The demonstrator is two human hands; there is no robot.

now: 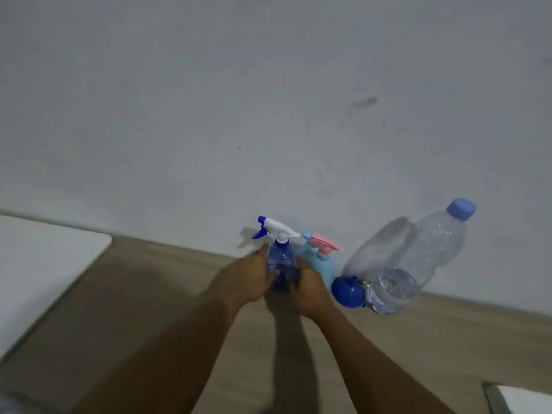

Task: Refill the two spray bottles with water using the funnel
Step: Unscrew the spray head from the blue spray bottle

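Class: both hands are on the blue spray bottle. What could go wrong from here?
The left hand and right hand hold the blue spray bottle right in front of the pale blue spray bottle; twisting off its head could knock that one over. The funnel lies close beside the tall water bottle, so a careless grab might topple it.

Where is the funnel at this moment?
In the head view the blue funnel sits on the wooden surface right of centre, between the pale blue spray bottle and the foot of the big water bottle, just right of the right hand.
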